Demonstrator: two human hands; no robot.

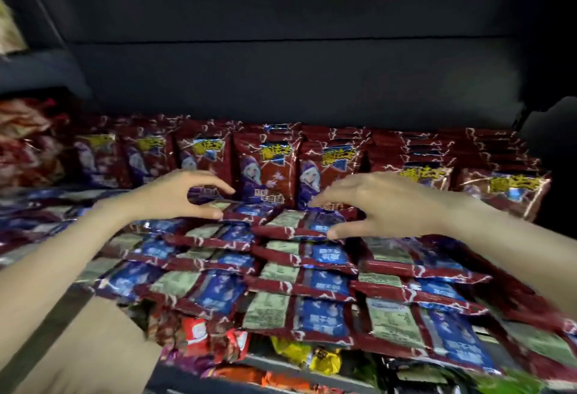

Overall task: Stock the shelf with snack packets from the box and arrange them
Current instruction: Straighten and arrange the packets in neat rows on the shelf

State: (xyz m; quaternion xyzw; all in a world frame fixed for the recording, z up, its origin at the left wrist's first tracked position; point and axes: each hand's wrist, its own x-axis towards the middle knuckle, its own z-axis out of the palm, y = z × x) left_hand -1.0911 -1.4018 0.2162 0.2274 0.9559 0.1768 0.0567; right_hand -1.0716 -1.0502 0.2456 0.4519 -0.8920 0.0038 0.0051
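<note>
Dark red snack packets with a blue panel fill the shelf. An upright row [265,172] stands at the back, and several overlapping rows lie flat [321,287] in front of it. My left hand [178,194] hovers in a curved C shape; its thumb touches a flat packet [240,211] and its index finger is raised clear of it. My right hand [390,203] spans the topmost flat packet [293,222], with fingertips on its far edge and thumb on its near edge. The box is not in view.
The shelf's dark back panel [281,81] rises behind the packets, under a dark board overhead. Other red packets [28,144] are piled at the left. On a lower shelf at the bottom lie mixed red, yellow and orange snacks [293,353].
</note>
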